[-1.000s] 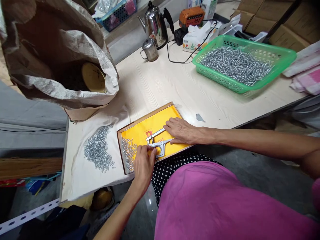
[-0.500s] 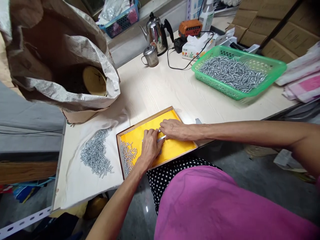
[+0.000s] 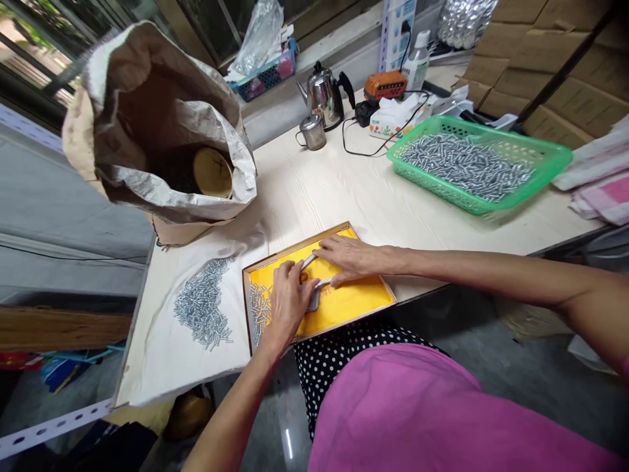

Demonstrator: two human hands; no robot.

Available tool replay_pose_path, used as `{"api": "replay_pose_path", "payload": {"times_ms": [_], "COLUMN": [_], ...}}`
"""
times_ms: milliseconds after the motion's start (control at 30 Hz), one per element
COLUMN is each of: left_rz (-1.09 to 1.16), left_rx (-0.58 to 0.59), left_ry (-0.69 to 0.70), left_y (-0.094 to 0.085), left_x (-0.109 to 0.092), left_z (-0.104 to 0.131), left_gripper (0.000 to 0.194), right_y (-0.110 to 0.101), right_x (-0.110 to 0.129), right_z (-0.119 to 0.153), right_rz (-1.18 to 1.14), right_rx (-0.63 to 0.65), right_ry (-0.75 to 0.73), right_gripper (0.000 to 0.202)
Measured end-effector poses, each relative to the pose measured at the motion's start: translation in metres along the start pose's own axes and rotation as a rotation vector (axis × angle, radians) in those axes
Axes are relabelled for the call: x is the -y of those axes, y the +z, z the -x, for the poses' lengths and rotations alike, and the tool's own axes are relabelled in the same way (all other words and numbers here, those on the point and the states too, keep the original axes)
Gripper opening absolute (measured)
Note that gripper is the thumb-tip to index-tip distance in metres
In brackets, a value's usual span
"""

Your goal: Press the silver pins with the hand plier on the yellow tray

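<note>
A shallow wooden tray [image 3: 392, 303] with a yellow lining lies at the table's front edge. Over it, my left hand [image 3: 287, 298] has its fingers curled round the left end of narrow grey strips [image 3: 324, 283], which look like metal or plastic. A flat grey piece [image 3: 313, 301] shows under my left thumb; whether it joins the strips I cannot tell. My right hand [image 3: 350, 257] grips the strips' right ends between thumb and fingers. Small silvery metal pins [image 3: 259, 305] lie loose along the tray's left end, beside my left hand.
Left of the tray, a heap of metal pins [image 3: 201, 305] rests on a white cloth [image 3: 157, 367]. Behind stands an open paper sack [image 3: 167, 219] with a round scoop-like thing inside. A green basket [image 3: 479, 204] of similar pins, a kettle [image 3: 327, 98] and a lidded metal cup [image 3: 313, 133] stand further back.
My hands have drawn slightly apart, and more of the grey strips shows between them. Red print on the yellow lining has come into sight. The camera view has shifted, so the scene sits lower and further right.
</note>
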State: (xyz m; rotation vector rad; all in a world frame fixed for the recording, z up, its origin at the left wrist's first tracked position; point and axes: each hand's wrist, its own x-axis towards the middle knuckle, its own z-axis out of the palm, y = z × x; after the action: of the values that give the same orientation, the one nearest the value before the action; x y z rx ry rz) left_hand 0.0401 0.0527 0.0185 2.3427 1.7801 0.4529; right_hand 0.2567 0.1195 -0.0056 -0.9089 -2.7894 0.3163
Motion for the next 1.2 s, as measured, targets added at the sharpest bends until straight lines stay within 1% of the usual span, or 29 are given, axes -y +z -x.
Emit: {"api": "replay_pose_path", "payload": {"times_ms": [33,67,100,167,233,267,300,367,500,633,700,767,800,900,933,967,1067,1133,1200], "left_rz": [-0.019,-0.040,-0.051,-0.016,0.076,0.117,0.150,0.202,0.248,0.162,0.129,0.076,0.029,-0.201,-0.278,-0.333,-0.420,-0.439,-0.438], "left_rx": [-0.014,0.001,0.042,0.176,0.285,0.319,0.339,0.360,0.400,0.326,0.293,0.253,0.216,0.052,0.012,-0.001,0.056,0.105,0.126], "left_ry": [-0.082,-0.173,-0.266,-0.428,-0.528,-0.558,-0.576,-0.584,-0.547,-0.524,-0.528,-0.532,-0.540,-0.619,-0.652,-0.676,-0.706,-0.713,-0.720], "left_y": [-0.006,-0.011,-0.014,-0.016,-0.011,-0.008,-0.006,-0.003,-0.011,-0.025,-0.034,-0.044,-0.050,-0.068,-0.071,-0.073,-0.071,-0.065,-0.061], "left_x": [0.003,0.006,0.008,0.011,0.011,0.011,0.011,0.012,0.016,0.019,0.025,0.038,0.048,0.087,0.102,0.117,0.152,0.166,0.173], "left_z": [0.006,0.012,0.018,0.024,0.025,0.024,0.022,0.019,0.019,0.031,0.038,0.044,0.045,0.042,0.040,0.038,0.033,0.032,0.032], "left_gripper": [0.028,0.029,0.033,0.039,0.040,0.038,0.036,0.032,0.034,0.032,0.027,0.020,0.019,0.027,0.028,0.028,0.026,0.025,0.026], "right_y": [0.001,0.003,0.006,0.013,0.022,0.026,0.030,0.036,0.041,0.045,0.047,0.049,0.049,0.050,0.049,0.049,0.049,0.049,0.049], "right_x": [0.000,0.001,0.004,0.014,0.025,0.030,0.033,0.036,0.032,0.031,0.032,0.033,0.034,0.035,0.035,0.035,0.035,0.035,0.036], "right_z": [0.004,0.008,0.011,0.017,0.019,0.019,0.019,0.018,0.016,0.016,0.017,0.017,0.017,0.017,0.017,0.016,0.016,0.016,0.016], "right_rz": [-0.020,-0.040,-0.059,-0.080,-0.062,-0.039,-0.013,0.029,0.036,0.042,0.056,0.072,0.077,0.079,0.075,0.069,0.054,0.050,0.056], "right_rx": [-0.044,-0.079,-0.099,-0.095,-0.063,-0.055,-0.057,-0.084,-0.134,-0.174,-0.188,-0.193,-0.194,-0.198,-0.201,-0.204,-0.218,-0.225,-0.229], "right_ry": [-0.018,-0.025,-0.018,0.014,0.060,0.081,0.093,0.082,0.038,0.027,0.028,0.030,0.030,0.027,0.028,0.030,0.038,0.039,0.039], "right_gripper": [0.063,0.060,0.055,0.043,0.027,0.019,0.014,0.013,0.014,0.016,0.018,0.020,0.021,0.021,0.022,0.022,0.023,0.022,0.022]}}
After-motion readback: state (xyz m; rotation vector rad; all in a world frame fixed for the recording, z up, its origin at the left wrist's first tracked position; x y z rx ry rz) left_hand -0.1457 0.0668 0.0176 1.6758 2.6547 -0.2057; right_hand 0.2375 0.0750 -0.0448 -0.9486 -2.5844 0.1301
